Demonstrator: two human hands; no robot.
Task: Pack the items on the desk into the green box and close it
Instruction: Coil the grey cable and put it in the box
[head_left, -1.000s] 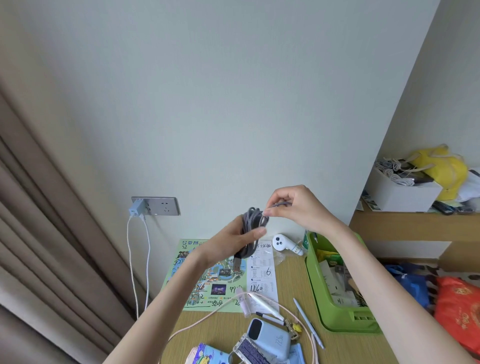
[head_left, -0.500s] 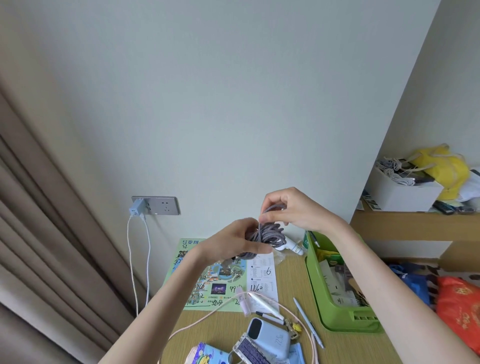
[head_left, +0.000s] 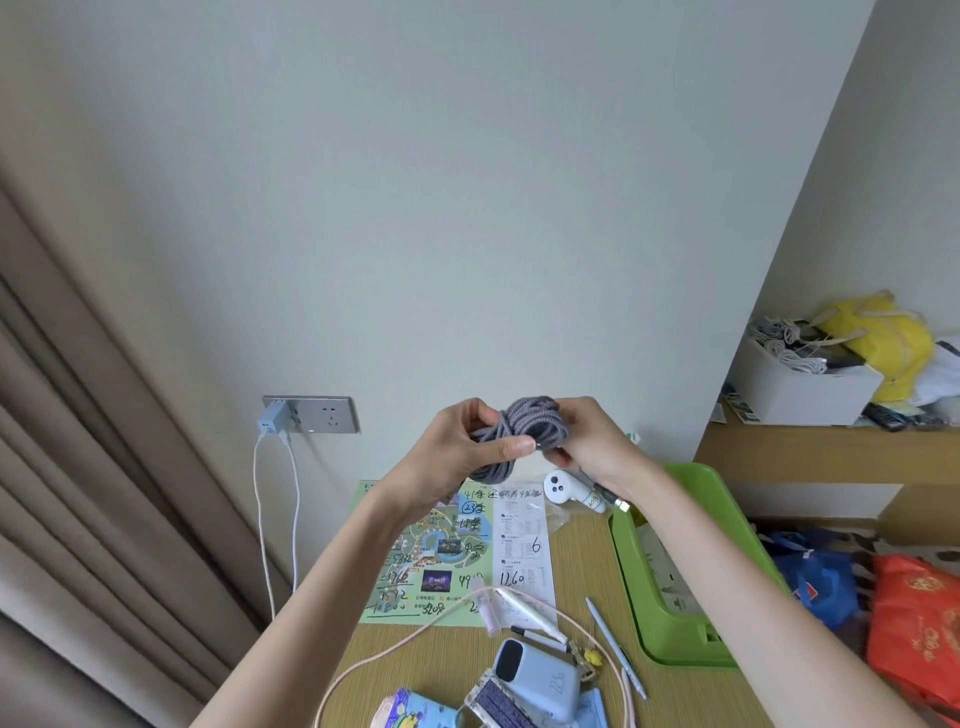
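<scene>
A coiled grey braided cable (head_left: 519, 431) is held up in front of the wall, above the desk. My left hand (head_left: 460, 457) grips its left side with the thumb across the coil. My right hand (head_left: 587, 441) holds its right side, fingers curled round the loops. The green box (head_left: 696, 623) stands open on the desk at the right, with papers inside. On the desk lie a white handheld device (head_left: 563, 491), a blue power bank (head_left: 540, 680), a pink cable (head_left: 415, 634), a light blue pen (head_left: 613, 639) and a green map sheet (head_left: 436, 561).
A white receipt (head_left: 522, 545) lies beside the map. A blue charger (head_left: 272, 418) is plugged into the wall socket at the left, by the curtain (head_left: 78, 519). A shelf at the right holds a white bin (head_left: 800, 389) and a yellow bag (head_left: 883, 338). Blue and red bags sit below.
The cable went from an upright loop to a tight bundle between both hands. My right hand moved from pinching the cable end above to holding the coil's right side.
</scene>
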